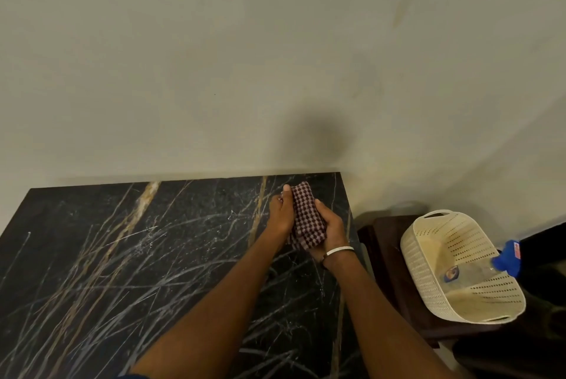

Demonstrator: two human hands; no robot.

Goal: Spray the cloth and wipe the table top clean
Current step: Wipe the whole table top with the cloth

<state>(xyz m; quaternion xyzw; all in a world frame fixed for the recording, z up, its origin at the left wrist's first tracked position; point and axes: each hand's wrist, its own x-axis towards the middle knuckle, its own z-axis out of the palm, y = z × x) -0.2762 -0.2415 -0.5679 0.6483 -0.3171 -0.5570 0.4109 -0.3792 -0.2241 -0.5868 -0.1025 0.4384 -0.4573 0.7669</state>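
A plain pale wall (214, 57) fills the far side; a dark wooden stool (389, 256) stands right, in dim warm light

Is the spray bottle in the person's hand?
No, the spray bottle lies in the basket; both hands hold the checkered cloth.

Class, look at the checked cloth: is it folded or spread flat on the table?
Folded. The cloth is bunched between the left hand and right hand, above the table.
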